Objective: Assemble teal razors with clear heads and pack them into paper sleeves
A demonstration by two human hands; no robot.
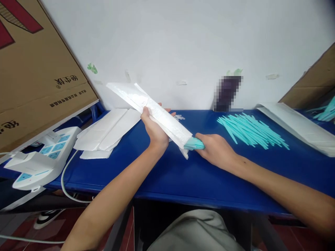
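A long white plastic bag (167,120) slants across the middle of the view, with my left hand (157,130) closed round it, thumb on top and fingertips showing behind. At its lower right end, a bundle of teal strips (194,143) sticks out of the bag. My right hand (216,150) is closed on the outer end of that bundle. Right of the bag, a loose pile of teal strips (252,130) lies on the blue table (167,174). Several flat white bags (107,130) are stacked at the left.
A white power strip (49,157) with a cable sits at the left edge, below a large cardboard box (39,69). A long white sheet (298,127) lies at the right, near another cardboard box (311,83). A pixelated dark object (227,93) leans on the wall.
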